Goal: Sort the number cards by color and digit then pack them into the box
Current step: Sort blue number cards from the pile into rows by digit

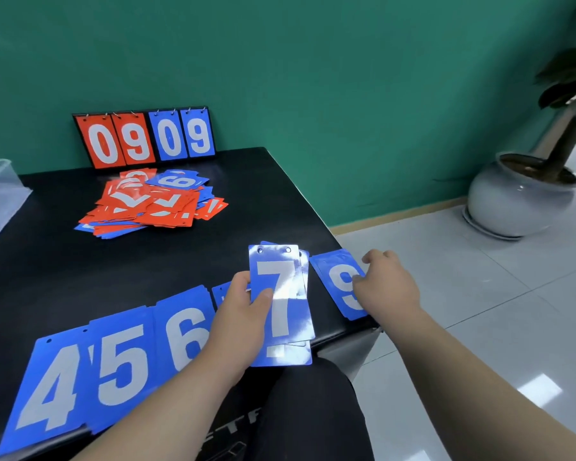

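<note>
The left hand [236, 314] grips a small stack of blue cards [286, 294] with a 7 on top. Its thumb lies across the face and its fingers are behind, and the stack is held above the near edge of the tabletop [113, 267]. The right hand [386, 284] rests bent fingertips on a blue 9 card [340, 287] by the near right corner; whether it pinches the card's edge I cannot tell.

Blue 4 [47, 387], 5 [123, 361] and 6 [183, 331] cards lie in a row along the near edge. A mixed pile of red and blue cards [147, 204] sits toward the far edge, and the clear box [0, 194] is at the left edge.

The cards look thin, stiff, light and glossy, so they are likely slippery against each other. A stack should hold best pinched by its long edges. A card lying flat is probably easiest slid over the tabletop's edge or lifted by a corner.
</note>
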